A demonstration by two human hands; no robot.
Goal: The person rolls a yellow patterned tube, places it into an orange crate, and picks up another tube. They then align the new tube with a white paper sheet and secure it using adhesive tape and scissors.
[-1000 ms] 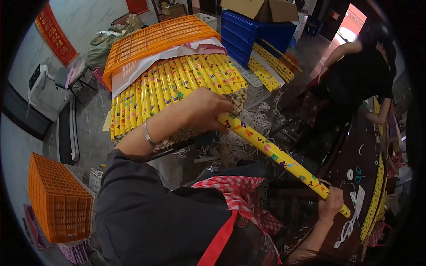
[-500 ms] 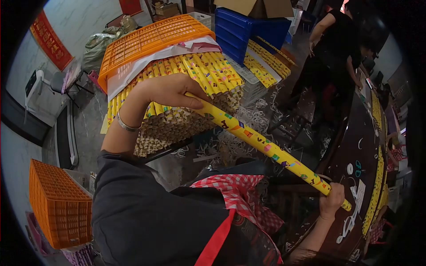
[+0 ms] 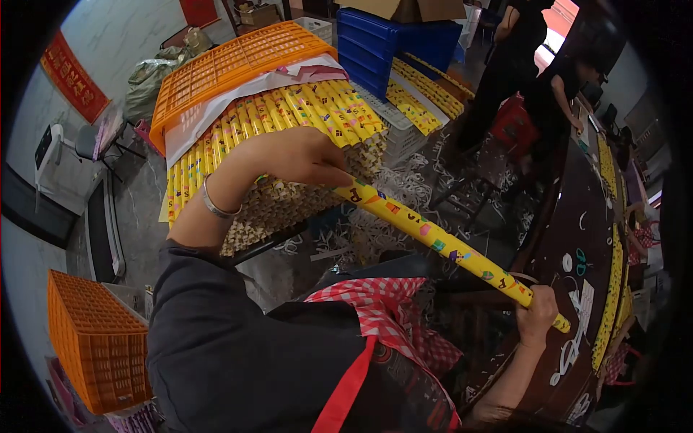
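A long yellow patterned tube [image 3: 440, 242] runs slantwise from upper left to lower right between my hands. My left hand [image 3: 314, 160], with a bangle on the wrist, is closed round its upper end. Near the lower end my right hand [image 3: 538, 315] grips the tube, a short piece sticking out past it. Behind my left hand lies a big stack of similar yellow tubes [image 3: 274, 114], their open ends facing me, under white paper and against an orange crate [image 3: 231, 68].
A dark table [image 3: 552, 260] at the right bears tape rolls, white strips and yellow tubes. Blue crates [image 3: 368, 50] stand behind the stack. Paper shreds [image 3: 375, 231] cover the floor. Another orange crate [image 3: 97, 343] is at lower left. Two people [image 3: 563, 86] stand at upper right.
My left hand has shifted slightly right and down along with the tube's upper end. My right hand has moved slightly left and up. At upper right, the people have come apart in view.
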